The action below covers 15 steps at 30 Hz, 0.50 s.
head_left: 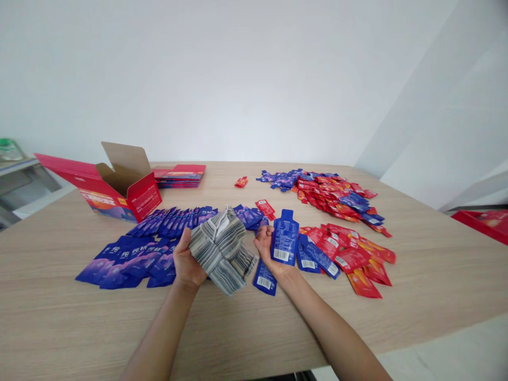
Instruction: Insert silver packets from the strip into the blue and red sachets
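My left hand (189, 264) is closed on a folded grey striped cloth (224, 251), its thumb along the cloth's left edge. My right hand (272, 253) has its palm turned up and its fingers curled. A blue spouted pouch (286, 238) with its barcode side facing me is held at that hand, covering the thumb. Under the wrist lies another blue pouch (264, 278), partly hidden. Overlapping blue pouches (130, 259) are spread in rows left of the cloth, which hides some of them. Right of the hand, red pouches (351, 259) mix with a few blue ones.
An open red carton (115, 193) stands at the left with flaps raised. Flat red cartons (180, 175) are stacked behind it. A heap of red and blue pouches (329, 193) lies at the back right. One red pouch (241, 182) lies alone. A red box edge (482, 225) shows far right.
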Available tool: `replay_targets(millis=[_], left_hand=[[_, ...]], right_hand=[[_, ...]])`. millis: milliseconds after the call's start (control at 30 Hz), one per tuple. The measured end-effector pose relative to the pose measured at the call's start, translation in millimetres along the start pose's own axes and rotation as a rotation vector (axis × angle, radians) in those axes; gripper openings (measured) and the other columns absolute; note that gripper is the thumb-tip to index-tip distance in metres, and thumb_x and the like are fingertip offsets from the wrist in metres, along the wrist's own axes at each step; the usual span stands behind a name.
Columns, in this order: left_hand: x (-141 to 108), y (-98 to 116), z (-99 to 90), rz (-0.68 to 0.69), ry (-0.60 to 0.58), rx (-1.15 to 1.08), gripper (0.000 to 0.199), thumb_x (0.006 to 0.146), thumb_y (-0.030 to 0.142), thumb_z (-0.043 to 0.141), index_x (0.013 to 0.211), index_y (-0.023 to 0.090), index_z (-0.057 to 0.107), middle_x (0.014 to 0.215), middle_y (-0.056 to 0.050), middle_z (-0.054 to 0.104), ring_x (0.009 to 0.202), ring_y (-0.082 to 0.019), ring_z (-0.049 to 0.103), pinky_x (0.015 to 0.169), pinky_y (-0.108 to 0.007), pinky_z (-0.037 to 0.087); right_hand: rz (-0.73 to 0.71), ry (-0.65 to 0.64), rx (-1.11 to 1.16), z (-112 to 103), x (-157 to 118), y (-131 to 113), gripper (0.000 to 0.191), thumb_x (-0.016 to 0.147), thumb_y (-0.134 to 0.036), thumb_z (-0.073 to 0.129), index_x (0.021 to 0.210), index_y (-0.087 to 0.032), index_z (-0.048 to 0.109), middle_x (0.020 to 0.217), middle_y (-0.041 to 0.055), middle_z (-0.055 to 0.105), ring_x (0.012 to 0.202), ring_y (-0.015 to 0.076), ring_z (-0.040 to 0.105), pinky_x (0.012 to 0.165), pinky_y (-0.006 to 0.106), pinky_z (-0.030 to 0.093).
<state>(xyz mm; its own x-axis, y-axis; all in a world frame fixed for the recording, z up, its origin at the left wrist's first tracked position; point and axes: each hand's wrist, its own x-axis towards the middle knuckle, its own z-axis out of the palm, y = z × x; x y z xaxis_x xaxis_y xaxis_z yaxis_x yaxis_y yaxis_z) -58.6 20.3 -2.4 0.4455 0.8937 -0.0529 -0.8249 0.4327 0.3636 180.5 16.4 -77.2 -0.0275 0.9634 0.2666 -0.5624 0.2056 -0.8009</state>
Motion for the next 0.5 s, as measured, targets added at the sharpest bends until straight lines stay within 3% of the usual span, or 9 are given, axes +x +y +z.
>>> replay_targets(millis=[167, 333, 433, 500], left_hand=[[1, 11, -1.9, 0.082, 0.027, 0.0, 0.056, 0.096, 0.052, 0.039, 0.108, 0.011, 0.075, 0.103, -0.016, 0.078, 0.125, -0.036, 0.061, 0.112, -0.055, 0.042], [3, 13, -2.8, 0.12, 0.067, 0.009, 0.057, 0.096, 0.052, 0.039, 0.107, 0.009, 0.074, 0.104, -0.018, 0.077, 0.122, -0.037, 0.063, 0.11, -0.057, 0.043], [4, 7, -4.0, 0.077, 0.053, 0.038, 0.052, 0.094, 0.049, 0.046, 0.103, 0.007, 0.075, 0.1, -0.018, 0.078, 0.12, -0.039, 0.064, 0.109, -0.057, 0.044], [4, 2, -4.1, 0.062, 0.036, 0.061, 0.046, 0.092, 0.045, 0.051, 0.101, 0.007, 0.076, 0.097, -0.017, 0.078, 0.118, -0.039, 0.065, 0.108, -0.057, 0.045]], right_hand=[[-0.009, -0.023, -0.028, 10, 0, -16, 0.027, 0.098, -0.04, 0.035, 0.087, -0.025, 0.055, 0.095, 0.0023, 0.063, 0.085, 0.0163, 0.062, 0.096, 0.055, 0.054], [0.078, 0.001, 0.319, 30, -7, -36, 0.016, 0.093, -0.021, 0.047, 0.078, -0.023, 0.046, 0.08, -0.0026, 0.054, 0.068, 0.0085, 0.052, 0.074, 0.024, 0.062], [0.163, -0.012, 0.552, 36, -9, -41, 0.02, 0.093, -0.017, 0.052, 0.076, -0.022, 0.043, 0.069, -0.0051, 0.044, 0.055, 0.0063, 0.041, 0.048, 0.006, 0.048], [0.182, 0.026, 0.497, 36, -8, -42, 0.018, 0.092, -0.02, 0.056, 0.078, -0.022, 0.045, 0.066, -0.0056, 0.039, 0.05, 0.0065, 0.034, 0.035, 0.005, 0.032]])
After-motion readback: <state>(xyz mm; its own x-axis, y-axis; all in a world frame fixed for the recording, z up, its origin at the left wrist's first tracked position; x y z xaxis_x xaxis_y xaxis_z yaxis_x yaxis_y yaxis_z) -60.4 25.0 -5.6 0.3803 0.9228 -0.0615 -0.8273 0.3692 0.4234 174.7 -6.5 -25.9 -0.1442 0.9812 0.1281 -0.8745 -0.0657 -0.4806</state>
